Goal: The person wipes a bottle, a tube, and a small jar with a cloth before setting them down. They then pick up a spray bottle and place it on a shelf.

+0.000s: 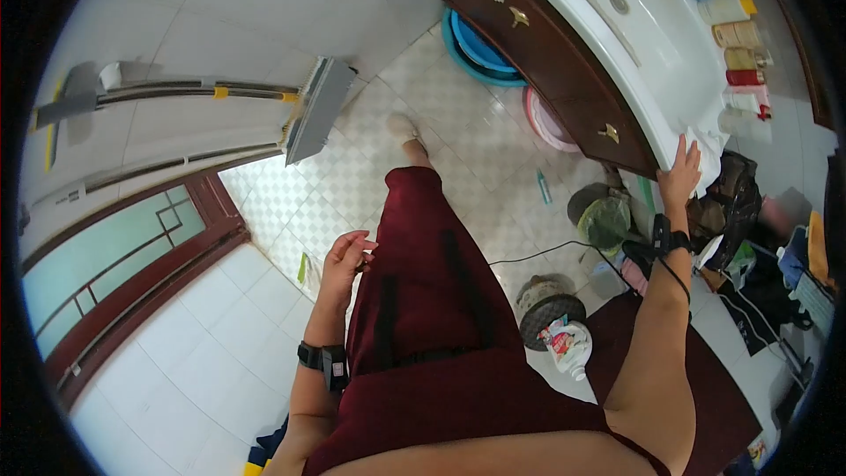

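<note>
My right hand (pixel 680 173) rests on a white cloth (pixel 705 159) at the near end of the white sink counter (pixel 608 44), its fingers spread over the edge. Beside my dark red dress (pixel 423 300), my left hand (pixel 350 257) hangs in the air with its fingers curled; whether something small is between them is too small to tell. Each wrist wears a black band with a device.
Mops (pixel 319 110) lean at the left wall near a red-framed door (pixel 132 282). Blue (pixel 480 48) and pink basins (pixel 546 119) stand under the brown cabinet (pixel 555 79). A lined bin (pixel 604 220), a detergent bottle (pixel 571 348) and a cable (pixel 546 251) are at the right.
</note>
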Motion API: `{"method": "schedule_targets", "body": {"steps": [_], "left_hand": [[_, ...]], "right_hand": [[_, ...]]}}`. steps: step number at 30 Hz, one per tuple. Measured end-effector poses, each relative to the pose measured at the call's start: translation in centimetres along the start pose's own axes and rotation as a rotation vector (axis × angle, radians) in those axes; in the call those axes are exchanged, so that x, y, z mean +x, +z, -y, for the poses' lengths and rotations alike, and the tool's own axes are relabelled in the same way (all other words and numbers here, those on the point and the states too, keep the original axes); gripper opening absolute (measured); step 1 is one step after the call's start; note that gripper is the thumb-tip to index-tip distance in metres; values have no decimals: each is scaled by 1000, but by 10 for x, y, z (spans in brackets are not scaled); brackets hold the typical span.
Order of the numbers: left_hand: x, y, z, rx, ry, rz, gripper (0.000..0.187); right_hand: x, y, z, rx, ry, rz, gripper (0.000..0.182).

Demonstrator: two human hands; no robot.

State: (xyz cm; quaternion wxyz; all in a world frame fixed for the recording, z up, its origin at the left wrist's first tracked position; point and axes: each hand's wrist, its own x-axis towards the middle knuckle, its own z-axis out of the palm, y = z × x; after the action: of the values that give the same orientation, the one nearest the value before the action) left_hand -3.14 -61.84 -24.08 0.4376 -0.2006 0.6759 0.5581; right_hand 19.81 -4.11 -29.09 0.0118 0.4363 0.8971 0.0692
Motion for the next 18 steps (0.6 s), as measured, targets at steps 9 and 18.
{"method": "schedule_targets", "body": {"steps": [9,18], "left_hand": [[15,26,1,99,-97,142,28],[37,61,13,161,-136,194,25]], "right_hand": [[3,4,-3,14,11,3,97],[2,13,-10,-3,22,-14,94]]}}
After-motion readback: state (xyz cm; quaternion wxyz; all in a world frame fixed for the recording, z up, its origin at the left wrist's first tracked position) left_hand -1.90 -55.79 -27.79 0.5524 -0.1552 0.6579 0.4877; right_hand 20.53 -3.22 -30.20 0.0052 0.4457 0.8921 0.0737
